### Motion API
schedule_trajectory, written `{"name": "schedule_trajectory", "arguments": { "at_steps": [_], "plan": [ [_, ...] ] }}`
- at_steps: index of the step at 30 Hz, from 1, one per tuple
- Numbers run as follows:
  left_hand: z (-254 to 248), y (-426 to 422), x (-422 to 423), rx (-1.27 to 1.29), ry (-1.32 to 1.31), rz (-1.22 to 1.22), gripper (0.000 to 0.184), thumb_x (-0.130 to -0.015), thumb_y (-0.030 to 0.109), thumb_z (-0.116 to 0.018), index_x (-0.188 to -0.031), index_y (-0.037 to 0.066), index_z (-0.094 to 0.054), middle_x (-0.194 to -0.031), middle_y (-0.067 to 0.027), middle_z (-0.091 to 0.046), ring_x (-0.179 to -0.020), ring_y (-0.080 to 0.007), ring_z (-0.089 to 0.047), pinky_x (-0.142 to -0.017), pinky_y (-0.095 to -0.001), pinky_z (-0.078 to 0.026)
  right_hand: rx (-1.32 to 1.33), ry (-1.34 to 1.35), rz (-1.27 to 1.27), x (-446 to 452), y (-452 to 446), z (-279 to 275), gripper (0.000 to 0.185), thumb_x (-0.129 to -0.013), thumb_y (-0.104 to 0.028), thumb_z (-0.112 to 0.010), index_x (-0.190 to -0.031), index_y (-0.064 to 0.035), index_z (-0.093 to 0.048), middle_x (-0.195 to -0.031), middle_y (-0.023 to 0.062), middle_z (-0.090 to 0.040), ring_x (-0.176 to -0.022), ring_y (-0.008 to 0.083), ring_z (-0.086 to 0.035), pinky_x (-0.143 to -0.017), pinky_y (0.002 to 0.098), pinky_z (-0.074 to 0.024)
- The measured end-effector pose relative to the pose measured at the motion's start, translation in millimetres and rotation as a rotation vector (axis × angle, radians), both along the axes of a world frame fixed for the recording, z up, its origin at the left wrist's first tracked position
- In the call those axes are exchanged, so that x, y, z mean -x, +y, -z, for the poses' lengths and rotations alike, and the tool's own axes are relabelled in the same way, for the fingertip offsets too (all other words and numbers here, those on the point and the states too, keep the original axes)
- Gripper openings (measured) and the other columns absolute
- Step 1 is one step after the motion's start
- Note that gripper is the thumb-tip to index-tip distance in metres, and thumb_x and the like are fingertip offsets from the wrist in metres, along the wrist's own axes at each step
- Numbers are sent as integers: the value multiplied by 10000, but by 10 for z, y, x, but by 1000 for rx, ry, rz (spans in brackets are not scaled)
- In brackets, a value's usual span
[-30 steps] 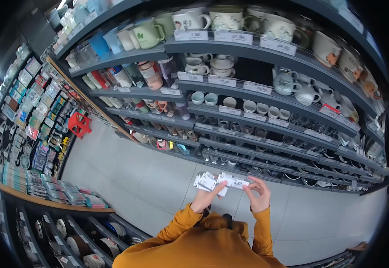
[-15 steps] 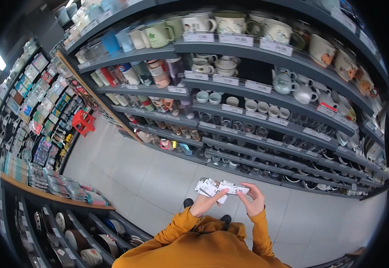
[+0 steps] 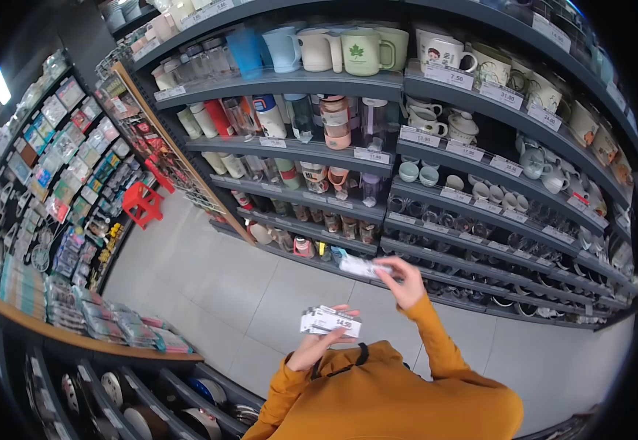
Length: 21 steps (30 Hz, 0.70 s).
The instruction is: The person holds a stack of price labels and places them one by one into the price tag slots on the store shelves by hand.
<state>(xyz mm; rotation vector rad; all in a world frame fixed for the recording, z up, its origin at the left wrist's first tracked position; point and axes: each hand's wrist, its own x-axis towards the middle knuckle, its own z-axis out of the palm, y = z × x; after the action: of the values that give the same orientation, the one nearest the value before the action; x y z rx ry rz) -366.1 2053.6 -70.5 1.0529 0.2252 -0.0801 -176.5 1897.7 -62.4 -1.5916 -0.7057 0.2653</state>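
Note:
My left hand (image 3: 317, 349) is closed round a stack of white price tags (image 3: 329, 322), low in front of my body, with the thumb across its lower edge. The top tag shows a printed price. Raised farther forward and to the right, my right hand (image 3: 404, 281) pinches one end of a white price tag (image 3: 363, 267), which is blurred by motion. Behind that tag are the lower shelves with bottles and glassware. It appears apart from the shelf edge (image 3: 311, 260).
Tall grey shelves hold mugs such as a green one (image 3: 363, 53), bottles (image 3: 267, 116) and teapots (image 3: 537, 163), with price tags along their edges. A red stool (image 3: 142, 204) stands at the aisle's far left. Pans (image 3: 144, 422) fill a rack behind on the left.
My right hand has moved forward and up with a price tag, away from the stack in my left hand. My left hand sits slightly left and lower. The view has turned left.

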Motion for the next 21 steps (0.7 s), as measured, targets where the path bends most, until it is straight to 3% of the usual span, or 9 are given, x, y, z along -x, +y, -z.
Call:
{"name": "schedule_trajectory", "arguments": {
  "at_steps": [2,5,7,13,15,17,19,20,21],
  "plan": [
    [-41,352,148,23,-23,-15,488,-946,17,-450,-1405,20,-285,-1393,-190,-432,-1209,-271,-506,-984,-413,-486,-38,-62,-24,-215,465,-99,223,-887,-95,-634,-1088,0,-639,-1015,99,-675,-898,135,-631,-802,276,-510],
    [-105,716,284,183,-20,-29,524,-920,-6,-451,-1414,12,-276,-1402,-228,-408,-1213,-301,-513,-974,-428,-490,-94,-108,9,-622,1038,-305,192,-887,-101,-629,-1054,-8,-651,-974,89,-680,-829,115,-622,-739,264,-503],
    [-229,887,295,167,8,21,528,-936,-8,-440,-1431,11,-257,-1395,-236,-415,-1222,-316,-506,-968,-429,-498,-94,-374,86,-912,1298,-599,165,-874,-107,-640,-1013,-22,-663,-921,74,-683,-768,111,-615,-684,254,-485],
    [-306,1190,84,156,10,114,491,-963,11,-419,-1430,2,-265,-1379,-227,-440,-1203,-323,-525,-943,-405,-521,-92,-674,303,-1699,1731,-1540,140,-867,-123,-648,-968,-26,-656,-840,77,-680,-703,121,-613,-636,256,-467],
    [-335,1252,-75,132,28,126,476,-969,36,-427,-1420,-6,-281,-1374,-217,-451,-1183,-309,-543,-911,-384,-535,-128,-792,332,-1962,1862,-1772,146,-878,-135,-634,-974,-26,-648,-877,104,-693,-738,202,-663,-691,295,-509],
    [-359,1326,-234,119,45,136,462,-973,63,-440,-1407,-14,-303,-1364,-208,-468,-1158,-291,-562,-877,-362,-546,-77,-866,383,-2125,1959,-1999,145,-874,-97,-633,-972,9,-638,-887,103,-686,-776,170,-664,-714,275,-507],
    [-384,1397,-422,120,50,149,448,-976,93,-458,-1390,-21,-332,-1348,-198,-490,-1128,-271,-584,-840,-341,-555,-91,-974,410,-2335,2092,-2151,141,-880,-87,-622,-990,0,-636,-888,110,-684,-789,210,-675,-724,284,-516],
    [-406,1430,-522,106,56,150,438,-980,99,-456,-1383,-27,-341,-1341,-190,-499,-1120,-261,-585,-841,-339,-554,-96,-981,428,-2411,2166,-2203,123,-875,-118,-620,-981,-58,-635,-904,115,-684,-808,288,-669,-716,332,-518],
    [-434,1466,-631,92,61,151,428,-984,105,-454,-1375,-33,-351,-1334,-182,-507,-1113,-252,-587,-841,-336,-553,-86,-1013,433,-2492,2231,-2236,122,-874,-115,-619,-981,-59,-633,-899,113,-683,-811,286,-669,-710,335,-516]
  ]
}}
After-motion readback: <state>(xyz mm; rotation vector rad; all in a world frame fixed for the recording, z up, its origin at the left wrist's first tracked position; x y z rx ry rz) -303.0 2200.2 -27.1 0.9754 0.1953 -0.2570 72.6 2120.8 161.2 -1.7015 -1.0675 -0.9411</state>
